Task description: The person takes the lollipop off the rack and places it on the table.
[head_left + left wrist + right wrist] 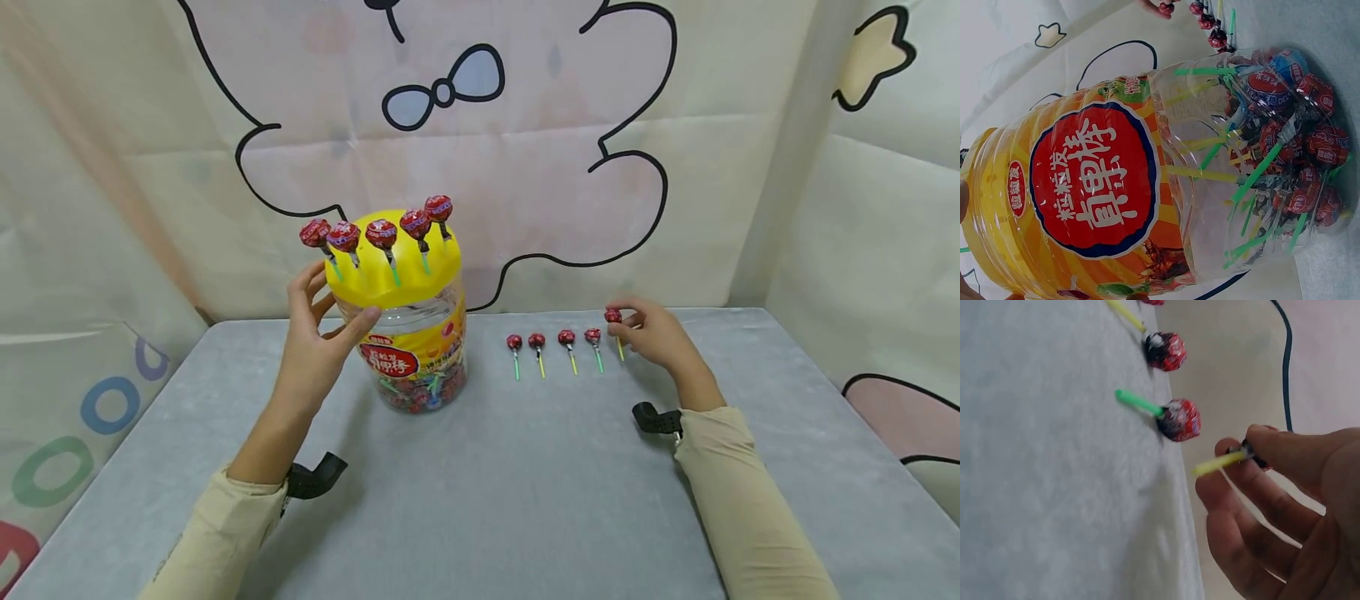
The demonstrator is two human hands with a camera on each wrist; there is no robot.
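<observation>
A clear plastic candy jar (pixel 411 358) with a printed yellow label stands left of the table's middle. Several red-wrapped lollipops (pixel 382 236) stick up from its yellow lid (pixel 444 265). My left hand (pixel 318 333) grips the jar at the lid, thumb in front and fingers round the left side. In the left wrist view, loose lollipops (pixel 1329 145) with green and yellow sticks fill the jar's bottom. My right hand (pixel 651 333) pinches a lollipop (pixel 612 317) just below its head, its yellow stick (pixel 1217 464) pointing out past the fingers.
Left of my right hand, several lollipops (pixel 567 337) lie in a row on the grey tablecloth (pixel 525 483), heads toward the back edge. A cloth backdrop (pixel 540 192) with cartoon outlines hangs behind the table and along both sides.
</observation>
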